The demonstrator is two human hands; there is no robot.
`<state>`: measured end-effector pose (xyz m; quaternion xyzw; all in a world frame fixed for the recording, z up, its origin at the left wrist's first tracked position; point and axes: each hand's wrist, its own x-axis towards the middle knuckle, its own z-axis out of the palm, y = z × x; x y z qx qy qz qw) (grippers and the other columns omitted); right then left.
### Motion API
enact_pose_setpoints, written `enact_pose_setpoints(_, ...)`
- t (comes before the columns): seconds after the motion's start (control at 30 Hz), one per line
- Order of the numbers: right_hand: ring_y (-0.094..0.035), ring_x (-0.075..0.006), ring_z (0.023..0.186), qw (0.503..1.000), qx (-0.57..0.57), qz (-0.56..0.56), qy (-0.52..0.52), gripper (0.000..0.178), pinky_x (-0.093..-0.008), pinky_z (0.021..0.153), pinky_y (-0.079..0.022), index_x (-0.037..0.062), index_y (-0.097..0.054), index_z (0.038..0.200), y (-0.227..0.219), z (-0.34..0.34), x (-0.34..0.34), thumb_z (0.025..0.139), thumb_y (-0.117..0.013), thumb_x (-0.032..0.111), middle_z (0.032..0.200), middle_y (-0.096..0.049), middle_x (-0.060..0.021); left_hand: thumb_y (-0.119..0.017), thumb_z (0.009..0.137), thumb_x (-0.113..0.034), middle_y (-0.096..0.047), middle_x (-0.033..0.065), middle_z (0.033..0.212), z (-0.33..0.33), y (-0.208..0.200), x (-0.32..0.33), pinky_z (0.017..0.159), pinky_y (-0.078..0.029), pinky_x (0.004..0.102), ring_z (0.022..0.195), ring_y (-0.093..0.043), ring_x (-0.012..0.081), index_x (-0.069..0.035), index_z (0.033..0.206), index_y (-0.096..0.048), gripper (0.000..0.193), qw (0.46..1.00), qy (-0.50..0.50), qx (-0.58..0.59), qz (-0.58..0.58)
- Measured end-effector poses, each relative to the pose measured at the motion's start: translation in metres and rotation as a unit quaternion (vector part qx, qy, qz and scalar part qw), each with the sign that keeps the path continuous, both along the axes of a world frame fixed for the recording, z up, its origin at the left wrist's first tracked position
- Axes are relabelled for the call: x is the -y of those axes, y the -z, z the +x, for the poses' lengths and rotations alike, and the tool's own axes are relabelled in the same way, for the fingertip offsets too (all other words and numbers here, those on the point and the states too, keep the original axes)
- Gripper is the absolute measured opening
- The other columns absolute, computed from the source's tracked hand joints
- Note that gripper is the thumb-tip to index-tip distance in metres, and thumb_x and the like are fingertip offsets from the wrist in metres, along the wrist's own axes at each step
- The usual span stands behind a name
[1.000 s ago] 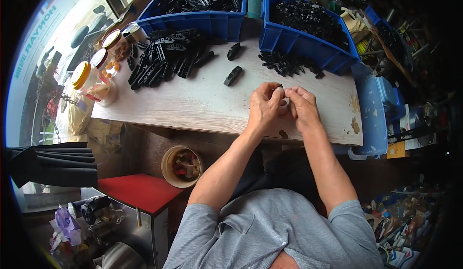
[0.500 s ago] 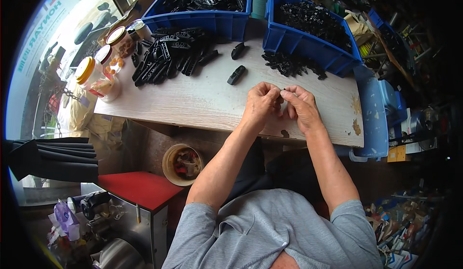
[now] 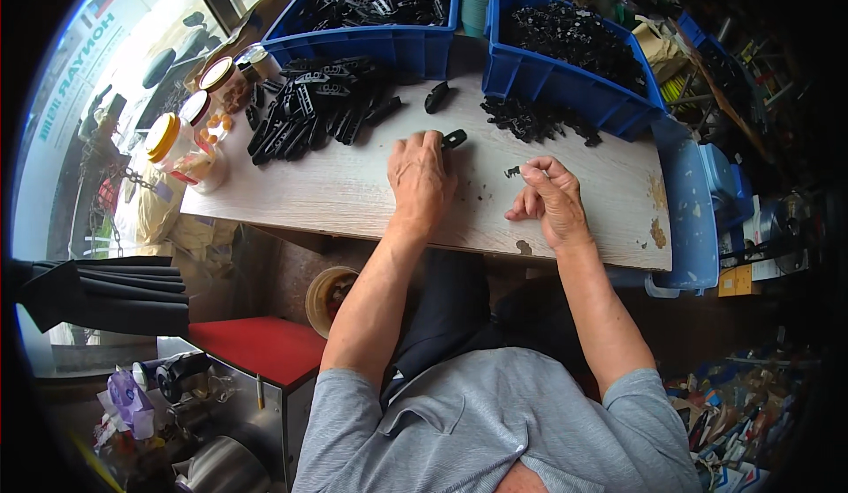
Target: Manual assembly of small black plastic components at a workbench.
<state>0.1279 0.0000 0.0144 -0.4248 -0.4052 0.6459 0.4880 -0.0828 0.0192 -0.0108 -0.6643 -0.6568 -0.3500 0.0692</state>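
Observation:
My left hand point(image 3: 419, 177) is low over the table, its fingers closed round a long black plastic housing point(image 3: 454, 139). Only the far end of that housing, with an opening in it, shows past the fingertips. To the right, my right hand point(image 3: 555, 196) pinches a small, jagged black plastic clip point(image 3: 511, 172) between thumb and forefinger, off the tabletop. Another black housing point(image 3: 437, 96) lies alone beyond my left hand. A heap of similar long housings point(image 3: 309, 109) covers the table's far left, and a pile of small black clips point(image 3: 530, 118) lies at the far right.
Two blue bins stand at the back, one point(image 3: 362, 48) with long housings, the other point(image 3: 565, 82) with small black parts. Lidded jars point(image 3: 190, 159) line the left side of the pale table point(image 3: 327, 194). A bucket point(image 3: 318, 303) sits on the floor below its front edge.
My hands, together before, have come apart. The left has moved left onto the housing and taken hold of it; the right stays near its place, with the small clip now showing in its fingers.

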Motion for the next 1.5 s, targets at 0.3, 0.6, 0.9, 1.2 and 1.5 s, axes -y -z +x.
enact_pose_setpoints(0.3,-0.054,-0.0085,0.055,0.998,-0.042,0.048,0.027,0.012,-0.0222,0.054,-0.045,0.0125,-0.066,0.096,0.008,0.0,0.0,0.089,-0.073,0.02,0.066,-0.058,0.0029,-0.07,0.089,-0.006,-0.066,0.004,0.077,0.054,0.002,0.033,0.06,-0.05,0.0219,0.063,-0.059,0.0077,0.002,0.107,-0.064,0.021,0.67,0.27,0.665,-0.191)
enact_pose_setpoints(0.6,-0.053,-0.0037,0.061,0.999,-0.033,0.031,0.007,0.011,-0.0175,0.055,-0.042,0.0124,-0.068,0.095,0.003,0.001,0.0,0.088,-0.075,0.017,0.078,-0.062,0.0049,-0.07,0.088,-0.007,-0.067,0.0058,0.079,0.061,-0.008,0.032,0.06,-0.05,0.0212,0.065,-0.061,0.0081,0.006,0.104,-0.063,0.022,0.65,0.278,0.68,-0.196)
enact_pose_setpoints(0.9,-0.05,-0.0062,0.055,1.0,0.012,0.023,0.006,0.016,-0.0182,0.053,-0.042,0.0098,-0.064,0.095,0.001,0.0,-0.003,0.09,-0.072,0.022,0.074,-0.059,0.003,-0.067,0.09,-0.011,-0.066,0.0059,0.075,0.061,-0.016,0.028,0.052,-0.05,0.0224,0.056,-0.058,0.0085,0.005,0.095,-0.065,0.017,0.621,0.194,0.728,-0.215)
enact_pose_setpoints(1.2,-0.044,-0.008,0.043,0.997,0.074,0.02,0.006,0.026,-0.0272,0.037,-0.043,0.007,-0.058,0.075,0.005,-0.002,-0.002,0.089,-0.069,0.025,0.057,-0.049,0.0009,-0.068,0.089,-0.011,-0.064,0.0059,0.073,0.065,-0.024,0.035,0.054,-0.052,0.0219,0.058,-0.059,0.0099,0.002,0.09,-0.065,0.013,0.623,0.181,0.734,-0.2)
enact_pose_setpoints(1.5,-0.045,-0.008,0.042,0.996,0.059,0.052,0.052,0.028,-0.0255,0.034,-0.038,0.0081,-0.052,0.07,0.007,-0.008,0.003,0.088,-0.069,0.019,0.06,-0.051,0.0006,-0.069,0.09,-0.014,-0.065,0.0056,0.079,0.059,-0.014,0.035,0.056,-0.054,0.0227,0.064,-0.062,0.011,0.001,0.094,-0.066,0.016,0.616,0.226,0.724,-0.215)
